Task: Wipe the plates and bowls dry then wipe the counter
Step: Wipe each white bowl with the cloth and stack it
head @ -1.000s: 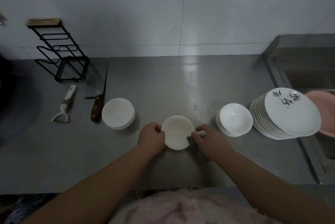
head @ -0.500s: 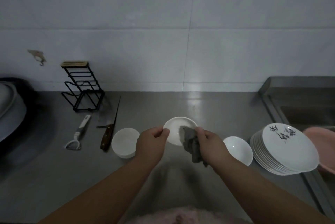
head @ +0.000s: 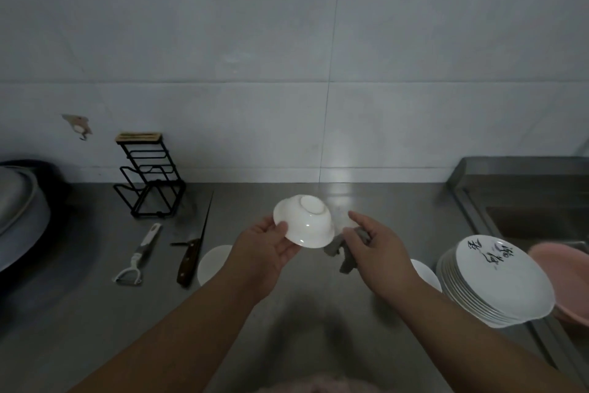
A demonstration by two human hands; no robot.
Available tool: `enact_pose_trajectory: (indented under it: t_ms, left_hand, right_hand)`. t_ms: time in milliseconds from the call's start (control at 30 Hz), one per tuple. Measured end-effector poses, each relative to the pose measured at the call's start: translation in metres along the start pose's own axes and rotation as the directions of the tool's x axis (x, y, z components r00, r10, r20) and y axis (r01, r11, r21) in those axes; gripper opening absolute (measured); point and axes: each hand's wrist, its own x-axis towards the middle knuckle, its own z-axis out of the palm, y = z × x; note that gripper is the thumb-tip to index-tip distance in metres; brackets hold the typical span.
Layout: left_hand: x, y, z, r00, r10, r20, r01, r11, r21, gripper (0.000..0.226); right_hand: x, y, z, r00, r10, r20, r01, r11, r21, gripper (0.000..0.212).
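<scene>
Left hand: grips rim of white glazed bowl, inverted, foot ring up, raised above steel counter.
Right hand: holds grey cloth, index finger extended; cloth touches bowl edge.
Bowls left: white, partly hidden.
Bowls right: white, partly hidden.
Plate stack: white, round, black brush script, unreadable.
Basin: pink, beside stack.
</scene>
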Motion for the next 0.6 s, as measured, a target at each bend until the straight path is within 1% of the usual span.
enact_pose_trajectory:
  t_ms: [33,67,100,133,167,200,267,333,400,433,500,533,600]
  left_hand:
    - [0.001,0.003,-0.002,1.0,-0.003,0.003,0.003,1.0,-0.012,0.026]
    - [0.001,0.004,-0.002,1.0,-0.003,0.007,0.003,1.0,-0.018,0.028]
    - [-0.001,0.006,-0.003,1.0,0.001,0.018,0.0,1.0,-0.019,0.03]
    - [-0.003,0.006,-0.002,0.999,0.007,0.032,-0.006,1.0,-0.014,0.031]
    - [-0.005,0.004,-0.001,0.999,0.015,0.044,-0.015,1.0,-0.005,0.032]
    - [-0.006,0.003,0.0,0.998,0.029,0.055,-0.029,1.0,0.008,0.031]
    - [-0.009,-0.001,0.003,0.995,0.069,0.073,-0.072,0.997,0.041,0.031]
    - [-0.009,-0.003,0.004,0.992,0.096,0.076,-0.1,0.993,0.06,0.032]
    - [-0.01,-0.002,0.005,0.993,0.098,0.073,-0.103,0.992,0.071,0.032]
    - [-0.011,-0.001,0.006,0.993,0.092,0.077,-0.098,0.992,0.078,0.031]
    - [-0.014,0.001,0.008,0.993,0.075,0.095,-0.083,0.992,0.09,0.029]
    - [-0.017,0.001,0.009,0.993,0.065,0.103,-0.075,0.992,0.097,0.027]
    - [-0.021,0.001,0.012,0.991,0.049,0.121,-0.064,0.991,0.121,0.024]
  right_hand:
    - [0.0,-0.001,-0.002,0.999,0.004,-0.043,-0.004,1.0,-0.003,0.023]
    - [0.0,-0.002,-0.003,0.995,-0.004,-0.101,0.005,1.0,0.015,0.025]
    - [0.0,-0.004,-0.005,0.988,-0.016,-0.153,0.025,0.998,0.058,0.033]
    - [-0.001,-0.008,-0.006,0.983,-0.031,-0.179,0.051,0.992,0.112,0.038]
    - [-0.002,-0.011,-0.006,0.983,-0.051,-0.175,0.08,0.983,0.164,0.04]
    - [-0.005,-0.014,-0.004,0.988,-0.077,-0.133,0.102,0.976,0.193,0.04]
    - [-0.011,-0.013,0.002,0.995,-0.094,-0.014,0.095,0.984,0.15,0.046]
    - [-0.017,-0.007,0.008,0.993,-0.095,0.068,0.088,0.992,0.092,0.05]
    - [-0.023,-0.004,0.01,0.981,-0.152,0.118,0.145,0.987,0.072,0.053]
    - [-0.024,-0.002,0.01,0.977,-0.174,0.122,0.167,0.984,0.063,0.056]
    - [-0.022,0.0,0.009,0.973,-0.217,0.085,0.217,0.976,0.006,0.06]
    - [-0.021,-0.001,0.009,0.967,-0.249,0.056,0.251,0.967,-0.029,0.058]
    - [-0.017,-0.003,0.01,0.958,-0.288,0.007,0.288,0.957,-0.04,0.048]
